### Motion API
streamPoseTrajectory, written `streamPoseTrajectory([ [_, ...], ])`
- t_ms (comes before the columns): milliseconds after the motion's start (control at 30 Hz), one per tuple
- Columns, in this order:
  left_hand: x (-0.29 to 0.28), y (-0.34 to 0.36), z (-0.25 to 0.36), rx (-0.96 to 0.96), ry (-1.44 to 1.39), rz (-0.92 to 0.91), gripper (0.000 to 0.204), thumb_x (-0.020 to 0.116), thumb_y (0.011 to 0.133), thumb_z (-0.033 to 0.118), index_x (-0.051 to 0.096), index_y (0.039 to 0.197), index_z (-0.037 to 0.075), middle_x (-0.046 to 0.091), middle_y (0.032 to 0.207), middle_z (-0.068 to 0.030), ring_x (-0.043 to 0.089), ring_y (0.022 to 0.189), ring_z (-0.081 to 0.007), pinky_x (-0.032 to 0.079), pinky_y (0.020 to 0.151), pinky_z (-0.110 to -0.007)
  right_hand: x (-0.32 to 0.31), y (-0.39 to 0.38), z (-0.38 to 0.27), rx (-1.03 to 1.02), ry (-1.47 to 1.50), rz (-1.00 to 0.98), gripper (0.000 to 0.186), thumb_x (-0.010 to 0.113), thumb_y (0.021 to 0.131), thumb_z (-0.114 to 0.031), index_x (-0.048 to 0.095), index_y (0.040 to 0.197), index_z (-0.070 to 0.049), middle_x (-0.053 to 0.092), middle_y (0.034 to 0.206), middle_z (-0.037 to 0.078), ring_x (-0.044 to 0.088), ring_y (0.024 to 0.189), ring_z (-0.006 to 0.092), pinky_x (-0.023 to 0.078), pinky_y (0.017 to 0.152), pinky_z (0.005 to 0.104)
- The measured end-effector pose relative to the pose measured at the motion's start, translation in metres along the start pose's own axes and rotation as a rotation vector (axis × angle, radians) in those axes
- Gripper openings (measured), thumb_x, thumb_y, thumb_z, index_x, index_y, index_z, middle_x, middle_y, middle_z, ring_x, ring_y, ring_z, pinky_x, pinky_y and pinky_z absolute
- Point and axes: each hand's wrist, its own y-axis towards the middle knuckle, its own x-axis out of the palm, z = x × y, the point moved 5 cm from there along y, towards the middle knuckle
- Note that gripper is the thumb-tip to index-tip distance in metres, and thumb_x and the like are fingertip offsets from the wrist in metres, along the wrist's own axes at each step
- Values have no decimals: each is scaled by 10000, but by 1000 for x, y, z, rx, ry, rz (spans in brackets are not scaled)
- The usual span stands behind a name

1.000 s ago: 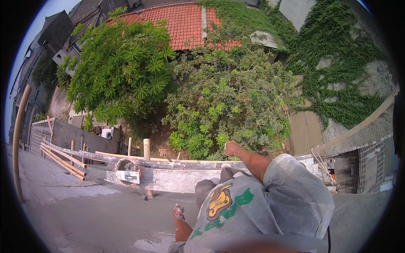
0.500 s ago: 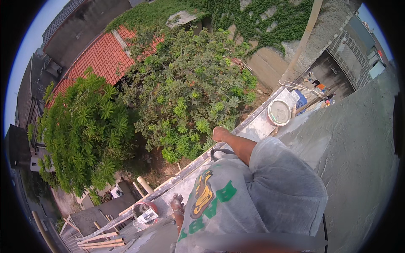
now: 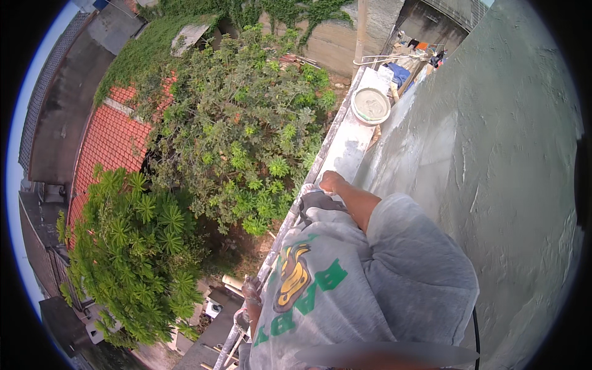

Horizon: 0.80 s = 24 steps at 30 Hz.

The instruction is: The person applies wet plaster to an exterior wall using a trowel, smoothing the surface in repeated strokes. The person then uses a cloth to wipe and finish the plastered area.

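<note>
My left hand [image 3: 251, 290], smeared with pale mortar, is at the long pale rail [image 3: 275, 250] along the outer edge; its fingers appear closed around it. My right hand [image 3: 332, 182] is held ahead of my body above the plank, with its fingers curled. What it may hold is hidden. Farther along the white-stained plank [image 3: 341, 151] stands a round bucket [image 3: 371, 106] holding grey wet mortar. To my right rises a wall of smooth grey plaster [image 3: 512, 160], with a wetter, shinier patch near the plank.
Beyond the rail the ground drops to leafy trees [image 3: 234, 123] and a red tiled roof [image 3: 111, 151]. An upright pole [image 3: 360, 34] stands at the plank's far end. A blue sheet [image 3: 399, 74] and assorted clutter lie beside it.
My view has swung to the right, bringing more of the plastered wall in. My left hand has moved from above the plank to the rail. A small bucket near it has left view.
</note>
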Motion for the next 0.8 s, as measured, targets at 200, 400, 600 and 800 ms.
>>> streamPoseTrajectory([
  [200,32,39,37,76,-120,-93,590,465,988,490,500,1287,-17,614,1082,-192,587,897,-282,472,747,-376,7,-2,61,226,327,44,222,628,823,-213,737,839,-20,722,847,142,713,736,256,559,635,375],
  [400,78,43,50,94,-148,-162,354,422,1027,398,504,789,150,415,580,39,347,440,-94,220,378,-264,-28,-19,107,465,813,156,224,612,797,-178,697,701,6,687,671,121,671,560,229,529,518,360],
  [600,147,29,93,31,-186,-236,375,412,1026,415,514,772,159,433,557,45,335,409,-94,194,359,-248,-52,26,183,369,576,128,256,551,749,-192,720,764,0,703,843,179,692,789,307,548,744,404],
  [800,262,44,179,61,40,-218,309,499,993,406,616,930,127,634,717,-42,523,509,-127,292,391,-294,-104,67,278,244,283,179,267,540,789,-214,757,862,-75,716,981,142,682,956,317,539,861,395],
])
